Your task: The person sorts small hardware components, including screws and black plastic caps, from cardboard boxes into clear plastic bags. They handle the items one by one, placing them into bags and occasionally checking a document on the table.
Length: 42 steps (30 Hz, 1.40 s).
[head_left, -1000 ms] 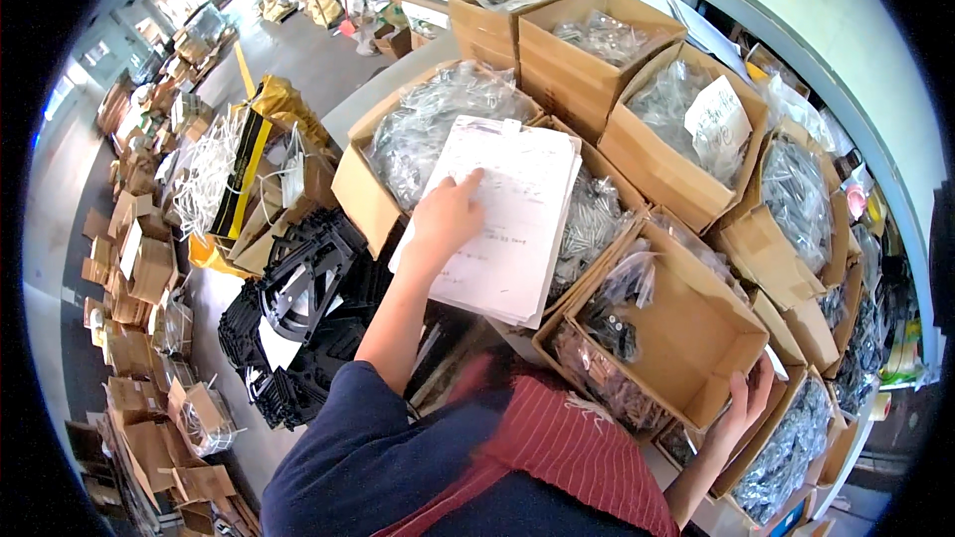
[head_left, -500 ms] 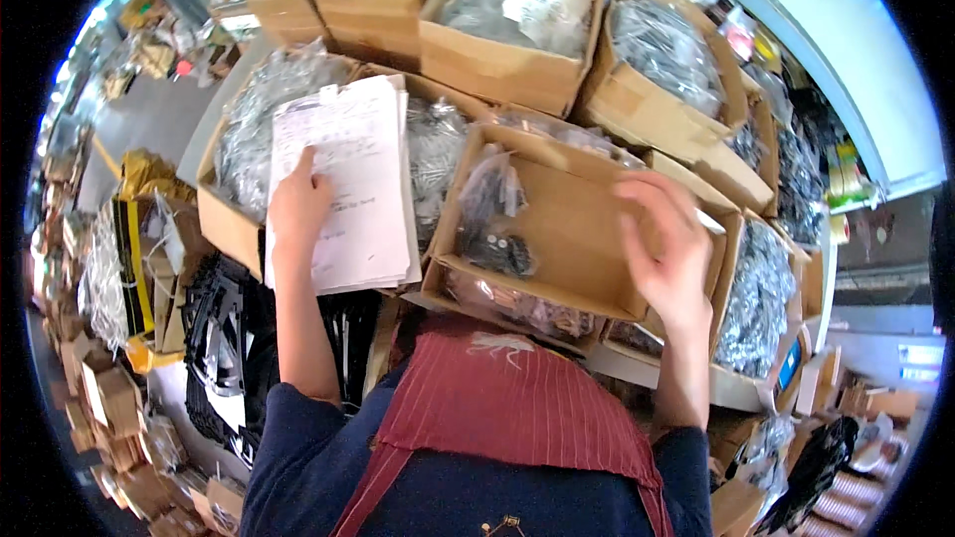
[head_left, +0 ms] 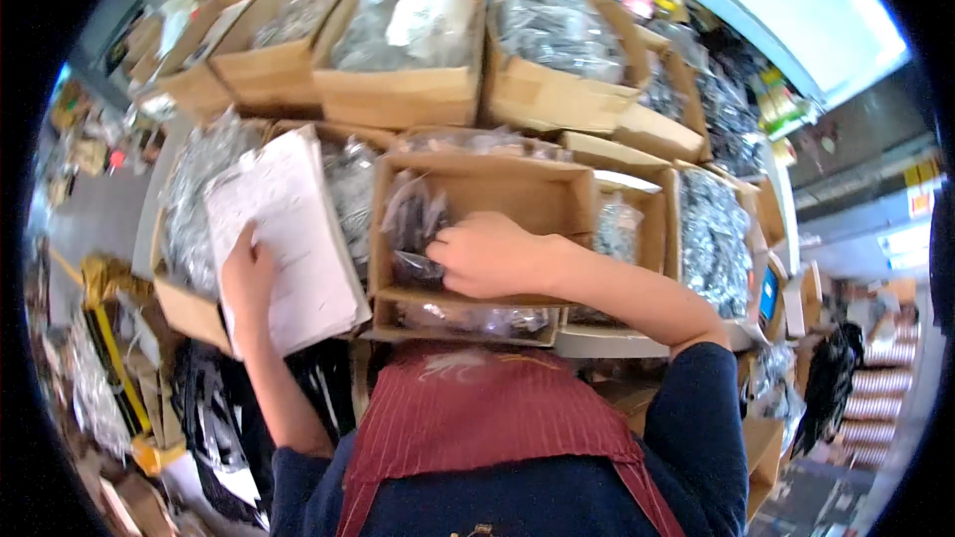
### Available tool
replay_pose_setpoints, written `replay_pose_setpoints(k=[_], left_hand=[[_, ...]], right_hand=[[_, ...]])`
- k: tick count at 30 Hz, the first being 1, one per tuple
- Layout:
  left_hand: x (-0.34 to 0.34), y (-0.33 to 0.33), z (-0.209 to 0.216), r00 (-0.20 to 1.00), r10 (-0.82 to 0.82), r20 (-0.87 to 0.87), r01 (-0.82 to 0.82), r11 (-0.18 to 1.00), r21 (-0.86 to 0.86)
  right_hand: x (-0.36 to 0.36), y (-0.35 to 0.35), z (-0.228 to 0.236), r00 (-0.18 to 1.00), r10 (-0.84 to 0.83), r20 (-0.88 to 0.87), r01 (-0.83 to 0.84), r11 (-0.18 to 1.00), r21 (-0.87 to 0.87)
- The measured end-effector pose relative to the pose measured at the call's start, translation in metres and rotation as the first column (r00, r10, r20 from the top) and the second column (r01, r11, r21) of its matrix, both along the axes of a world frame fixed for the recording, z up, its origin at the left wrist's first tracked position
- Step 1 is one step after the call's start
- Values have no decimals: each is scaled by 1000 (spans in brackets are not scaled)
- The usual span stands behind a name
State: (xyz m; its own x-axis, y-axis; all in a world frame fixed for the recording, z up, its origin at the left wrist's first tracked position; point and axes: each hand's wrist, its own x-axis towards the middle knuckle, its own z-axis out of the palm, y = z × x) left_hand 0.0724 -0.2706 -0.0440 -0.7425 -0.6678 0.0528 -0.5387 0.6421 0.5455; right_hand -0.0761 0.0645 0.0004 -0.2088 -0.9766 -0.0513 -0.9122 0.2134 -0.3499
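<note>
My left hand (head_left: 249,273) lies on a clipped stack of white papers (head_left: 288,239), its index finger stretched out over the top sheet. It holds nothing. The papers rest tilted on boxes of bagged parts. My right hand (head_left: 492,254) reaches into a shallow brown cardboard box (head_left: 527,177) in front of me. Its fingers are curled and touch the clear plastic bags of dark parts (head_left: 413,219) in the box's left end. The fingertips are partly hidden among the bags, so what they grip cannot be made out.
Behind stands a row of cardboard boxes (head_left: 398,94) with bagged parts. On the right, another box holds silvery bagged parts (head_left: 714,244). A bag of parts (head_left: 473,318) sits below the near edge of the shallow box. Black strips (head_left: 214,418) lie at lower left.
My right hand has moved left and down, from above the shallow box's right side to the bags at its left end. My left finger has moved down the page. The view has turned right.
</note>
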Motion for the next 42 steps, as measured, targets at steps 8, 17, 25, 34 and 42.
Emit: replay_pose_setpoints(k=[8,17,25,34,42], left_hand=[[-7,146,61,745,-334,-577,664,447,599],[-52,184,49,665,-293,-687,744,328,582],[-55,217,94,602,-560,-569,794,490,359],[-49,209,73,574,-465,-673,769,590,248],[-56,221,80,552,-456,-698,813,480,329]], right_hand=[[7,51,42,877,2,480,291,793,-535],[44,89,27,576,-34,817,606,688,-399],[54,94,18,717,-189,671,649,533,-543],[69,102,40,164,178,970,627,741,-242],[64,99,9,170,246,954,699,652,-293]])
